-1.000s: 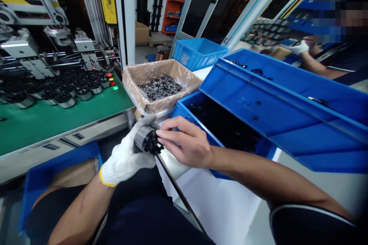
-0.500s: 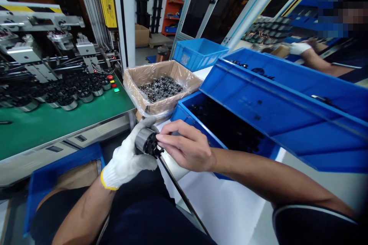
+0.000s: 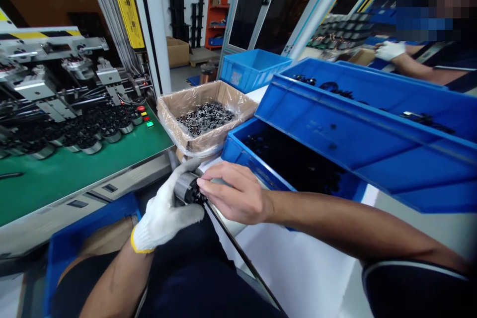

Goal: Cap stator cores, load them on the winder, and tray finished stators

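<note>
My left hand (image 3: pixel 164 211), in a white glove with a yellow cuff, is wrapped round a motor stator core (image 3: pixel 183 187). The core is a grey metal cylinder lying tilted, its end turned to the right. A black plastic end piece (image 3: pixel 197 196) with prongs sits at that end, partly covered by fingers. My bare right hand (image 3: pixel 238 194) pinches at this black piece with thumb and fingertips. Whether the piece is fully seated in the core cannot be made out.
A plastic-lined carton (image 3: pixel 167 109) of metal cores stands ahead. Blue bins (image 3: pixel 372 159) with black parts fill the right side. At left, cores with black ends (image 3: pixel 89 144) crowd a green machine table (image 3: pixel 74 179). A co-worker's gloved hand (image 3: pixel 390 51) shows at far right.
My right fingers have pressed slightly closer to the core, and less of the black prongs shows. The left hand keeps its hold. The view has shifted a little.
</note>
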A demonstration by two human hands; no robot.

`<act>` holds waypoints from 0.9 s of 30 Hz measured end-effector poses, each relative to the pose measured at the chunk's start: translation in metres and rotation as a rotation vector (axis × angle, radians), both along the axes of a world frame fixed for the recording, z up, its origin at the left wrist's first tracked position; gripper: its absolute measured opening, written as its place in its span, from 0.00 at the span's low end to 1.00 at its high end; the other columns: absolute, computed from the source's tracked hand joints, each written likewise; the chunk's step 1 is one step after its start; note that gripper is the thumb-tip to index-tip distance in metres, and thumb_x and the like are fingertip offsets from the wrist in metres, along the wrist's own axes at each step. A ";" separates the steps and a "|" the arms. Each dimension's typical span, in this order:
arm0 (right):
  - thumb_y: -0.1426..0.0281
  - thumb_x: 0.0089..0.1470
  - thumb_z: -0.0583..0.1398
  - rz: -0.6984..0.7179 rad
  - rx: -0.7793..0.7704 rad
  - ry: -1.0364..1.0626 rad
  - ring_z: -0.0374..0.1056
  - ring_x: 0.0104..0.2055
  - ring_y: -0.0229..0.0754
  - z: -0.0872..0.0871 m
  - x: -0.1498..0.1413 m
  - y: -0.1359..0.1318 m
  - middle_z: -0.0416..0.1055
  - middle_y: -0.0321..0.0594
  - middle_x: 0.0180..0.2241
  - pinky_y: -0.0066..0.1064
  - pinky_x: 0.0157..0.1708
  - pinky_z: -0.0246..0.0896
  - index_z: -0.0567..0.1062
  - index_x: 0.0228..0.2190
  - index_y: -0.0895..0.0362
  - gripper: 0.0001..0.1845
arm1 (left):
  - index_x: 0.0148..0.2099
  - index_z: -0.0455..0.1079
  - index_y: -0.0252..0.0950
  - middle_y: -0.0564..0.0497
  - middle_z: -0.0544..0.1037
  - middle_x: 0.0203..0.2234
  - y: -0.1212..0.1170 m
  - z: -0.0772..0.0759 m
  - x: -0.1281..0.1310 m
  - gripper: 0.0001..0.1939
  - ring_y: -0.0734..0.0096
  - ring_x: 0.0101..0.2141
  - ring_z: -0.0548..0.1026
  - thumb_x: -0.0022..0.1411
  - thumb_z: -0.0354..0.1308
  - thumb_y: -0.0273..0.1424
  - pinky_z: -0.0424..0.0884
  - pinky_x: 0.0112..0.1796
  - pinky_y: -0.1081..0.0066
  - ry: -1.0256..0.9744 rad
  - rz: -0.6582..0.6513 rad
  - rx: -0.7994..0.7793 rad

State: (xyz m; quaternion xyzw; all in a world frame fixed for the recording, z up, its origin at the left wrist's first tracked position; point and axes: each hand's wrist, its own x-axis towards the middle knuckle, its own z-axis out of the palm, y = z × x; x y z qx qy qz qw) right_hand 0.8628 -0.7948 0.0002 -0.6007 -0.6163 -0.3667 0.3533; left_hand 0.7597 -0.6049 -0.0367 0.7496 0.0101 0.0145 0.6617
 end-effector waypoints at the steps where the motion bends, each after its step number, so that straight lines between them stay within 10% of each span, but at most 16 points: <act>1: 0.81 0.59 0.64 0.002 0.006 -0.016 0.74 0.36 0.39 -0.001 0.001 0.000 0.78 0.46 0.35 0.30 0.34 0.75 0.77 0.41 0.62 0.08 | 0.74 0.61 0.43 0.48 0.75 0.63 0.000 0.001 0.000 0.47 0.47 0.65 0.69 0.52 0.68 0.26 0.61 0.69 0.55 -0.005 0.003 0.000; 20: 0.79 0.60 0.63 -0.081 0.029 -0.106 0.73 0.35 0.40 -0.003 -0.002 0.003 0.77 0.45 0.33 0.31 0.32 0.73 0.75 0.42 0.62 0.08 | 0.72 0.63 0.41 0.47 0.77 0.61 -0.004 -0.004 0.001 0.38 0.51 0.63 0.72 0.62 0.67 0.37 0.62 0.68 0.56 -0.103 0.011 -0.063; 27: 0.65 0.63 0.65 0.015 -0.127 0.007 0.74 0.54 0.53 -0.002 0.005 0.003 0.75 0.62 0.50 0.43 0.50 0.78 0.73 0.53 0.68 0.23 | 0.72 0.62 0.44 0.48 0.75 0.63 -0.008 -0.007 0.000 0.39 0.57 0.60 0.75 0.62 0.69 0.40 0.70 0.62 0.63 -0.235 0.257 -0.026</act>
